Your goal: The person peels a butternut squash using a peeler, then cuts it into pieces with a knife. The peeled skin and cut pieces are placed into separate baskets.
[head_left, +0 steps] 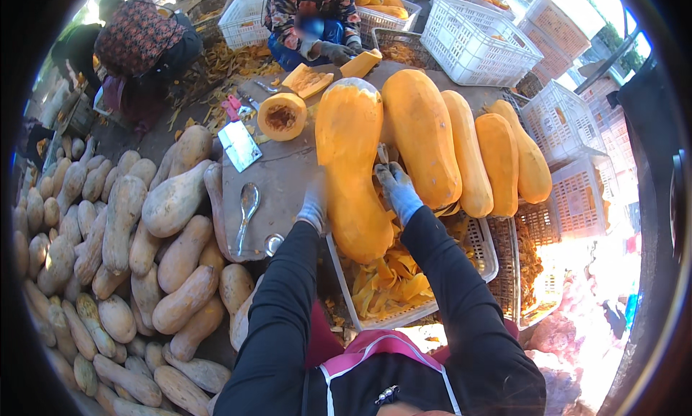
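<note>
The peeled squash (351, 171) lies lengthwise on the surface (277, 182), its bulb end overhanging a white crate (481, 251) of peelings. Judged heavy, rigid and slick where skinned; best steadied at the bulb flank. Left hand (314, 208), gloved, fingers pressed closed against that flank. Right hand (397, 189) grips a small peeling tool (383, 153) at the neck. Flesh uniform orange, unpeeled patch at the far tip.

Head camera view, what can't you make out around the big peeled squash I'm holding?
- Head view: the peeler blade at the right hand is too small, and the glove covers its handle.
- The underside of the peeled squash faces away from the camera.
- The left hand has its fingertips hidden behind the squash.
- The white crate of peelings is partly covered by squash and forearm.
- The scene's right side is washed out by glare.
</note>
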Available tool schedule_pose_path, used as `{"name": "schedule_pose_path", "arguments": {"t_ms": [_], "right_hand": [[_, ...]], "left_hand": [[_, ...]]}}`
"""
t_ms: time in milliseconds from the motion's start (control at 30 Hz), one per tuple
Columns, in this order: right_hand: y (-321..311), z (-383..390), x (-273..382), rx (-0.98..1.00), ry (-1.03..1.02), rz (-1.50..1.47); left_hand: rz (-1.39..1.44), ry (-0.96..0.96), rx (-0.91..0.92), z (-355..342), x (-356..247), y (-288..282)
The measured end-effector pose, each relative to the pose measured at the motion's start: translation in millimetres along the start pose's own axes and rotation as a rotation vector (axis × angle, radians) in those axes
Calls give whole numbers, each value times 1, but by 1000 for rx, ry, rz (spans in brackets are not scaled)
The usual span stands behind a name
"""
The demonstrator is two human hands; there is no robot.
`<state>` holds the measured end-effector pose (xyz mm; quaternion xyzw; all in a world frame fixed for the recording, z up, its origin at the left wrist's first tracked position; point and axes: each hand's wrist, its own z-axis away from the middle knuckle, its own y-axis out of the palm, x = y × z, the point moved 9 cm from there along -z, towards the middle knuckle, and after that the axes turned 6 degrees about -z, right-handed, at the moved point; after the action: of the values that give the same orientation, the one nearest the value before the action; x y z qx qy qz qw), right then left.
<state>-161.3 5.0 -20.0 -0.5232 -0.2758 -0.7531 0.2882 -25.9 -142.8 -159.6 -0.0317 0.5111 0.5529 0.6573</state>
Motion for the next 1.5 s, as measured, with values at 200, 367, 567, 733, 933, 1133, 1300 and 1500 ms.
{"name": "schedule_pose_path", "arguments": {"t_ms": [200, 367, 567, 733, 933, 1133, 1300, 1500], "right_hand": [[23, -22, -27, -1, -2, -225], [26, -17, -22, 18, 28, -249], [42, -25, -41, 70, 47, -344], [64, -38, -81, 96, 160, -627], [29, -51, -78, 128, 186, -546], [-26, -38, -62, -23, 56, -222], [-34, -8, -49, -61, 58, -354], [-7, -29, -71, -10, 44, -476]], "left_hand": [[39, -82, 34, 24, 0, 15], [9, -76, -5, 51, -24, 28], [175, -184, -7, 105, -63, 65], [17, 44, -136, 78, -66, -6], [-432, -3, -375, 109, -76, -6], [-158, 46, -221, 31, 24, -22], [100, -96, -58, 65, 11, 53], [-2, -56, -53, 69, -25, 45]]}}
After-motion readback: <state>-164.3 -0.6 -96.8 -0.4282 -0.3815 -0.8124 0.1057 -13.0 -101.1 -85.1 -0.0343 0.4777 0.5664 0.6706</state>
